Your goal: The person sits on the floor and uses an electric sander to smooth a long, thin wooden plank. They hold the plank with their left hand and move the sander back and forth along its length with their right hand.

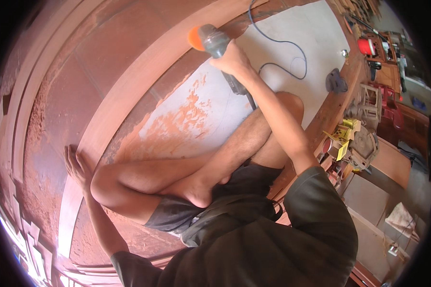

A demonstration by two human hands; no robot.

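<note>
My right hand point(233, 61) is wrapped round the dark body of an angle grinder point(215, 40). The tool's orange disc point(195, 38) sits at the far stretch of a long, pale reddish wooden board point(124, 86), and whether it touches the wood I cannot tell. Beside my left knee, my left hand point(77, 168) rests on the same board at its left edge, with fingers stretched out. My crossed legs lie next to the board, the left knee partly over it.
Reddish sawdust point(191, 110) covers part of a white sheet point(292, 33). A dark cable point(277, 40) loops across that sheet. More long boards point(28, 81) lie at the left. To the right are a dark grey object point(336, 81), a yellow box point(342, 138) and wooden furniture parts.
</note>
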